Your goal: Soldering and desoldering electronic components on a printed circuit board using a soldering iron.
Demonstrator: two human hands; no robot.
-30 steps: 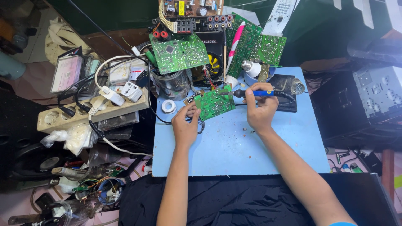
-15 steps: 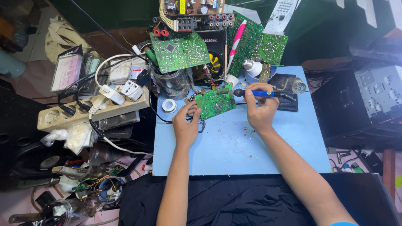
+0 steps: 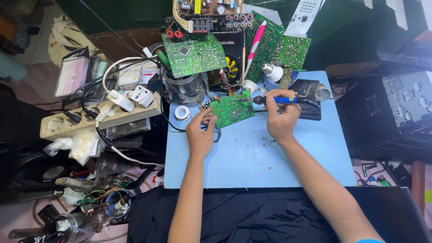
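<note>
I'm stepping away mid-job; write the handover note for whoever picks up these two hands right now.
Left hand: fingertips pinch the left edge of the small green circuit board, propping it on the blue mat.
Right hand: closed grip on the blue-handled soldering iron, tip at the board's upper right edge.
Nearby: solder roll left of the board, coiled iron stand to the right, small bits scattered on the mat.
Done: board positioned, iron brought to it.
Left: whether any joint is finished cannot be told from here; iron is not yet back on its stand.
</note>
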